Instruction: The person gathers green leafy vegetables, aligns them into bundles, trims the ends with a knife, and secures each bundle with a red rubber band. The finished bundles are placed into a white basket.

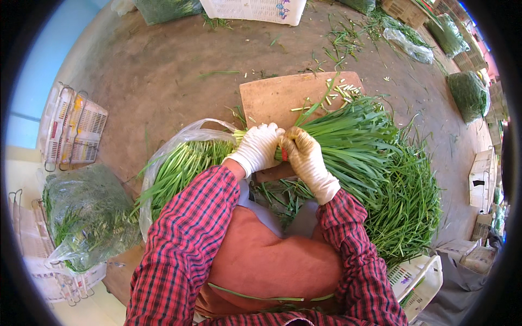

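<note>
In a white knit glove, my left hand (261,148) grips the pale stem end of a bundle of long green leafy stalks, likely garlic chives (346,134). My right hand (304,157), in a stained glove, pinches at the same bundle beside a red band (284,154); its fingertips touch or nearly touch my left hand. The leaves fan out to the right over a wooden board (269,98), where cut stem pieces (346,90) lie. Left of my hands, more stalks (187,163) stand in an open clear plastic bag (149,191).
A big heap of loose greens (408,195) lies at right. A filled plastic bag (89,212) and crates (75,126) stand at left. A white crate (253,10) is at the top, another (424,281) at lower right. Scattered trimmings (342,40) lie on the floor.
</note>
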The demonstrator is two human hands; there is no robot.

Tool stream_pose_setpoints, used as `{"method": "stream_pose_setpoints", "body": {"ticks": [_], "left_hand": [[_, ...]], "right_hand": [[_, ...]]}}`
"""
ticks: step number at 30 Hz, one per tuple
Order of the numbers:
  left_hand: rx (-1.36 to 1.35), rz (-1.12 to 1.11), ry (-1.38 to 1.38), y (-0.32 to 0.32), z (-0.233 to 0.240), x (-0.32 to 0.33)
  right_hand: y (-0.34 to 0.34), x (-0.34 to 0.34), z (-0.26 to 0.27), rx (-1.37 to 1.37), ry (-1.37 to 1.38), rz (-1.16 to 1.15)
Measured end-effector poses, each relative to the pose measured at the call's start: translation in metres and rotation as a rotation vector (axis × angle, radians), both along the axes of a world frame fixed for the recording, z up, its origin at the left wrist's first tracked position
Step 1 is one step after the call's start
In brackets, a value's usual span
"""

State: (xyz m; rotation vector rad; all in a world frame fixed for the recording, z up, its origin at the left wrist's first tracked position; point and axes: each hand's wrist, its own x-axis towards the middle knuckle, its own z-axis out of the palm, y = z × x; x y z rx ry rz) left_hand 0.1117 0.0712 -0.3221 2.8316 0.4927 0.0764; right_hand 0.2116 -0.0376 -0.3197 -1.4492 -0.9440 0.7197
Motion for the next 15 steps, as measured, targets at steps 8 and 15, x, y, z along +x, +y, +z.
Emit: {"method": "stream_pose_setpoints", "body": {"ticks": [8, 15], "left_hand": [[-0.117, -0.007, -0.419, -0.008, -0.005, -0.012], [-0.176, 0.0, -0.394, -0.004, -0.005, -0.01]], "right_hand": [[0.003, 0.014, -0.007, -0.095, 0.246, 0.019], [0.006, 0.03, 0.007, -0.144, 0.343, 0.2]]}}
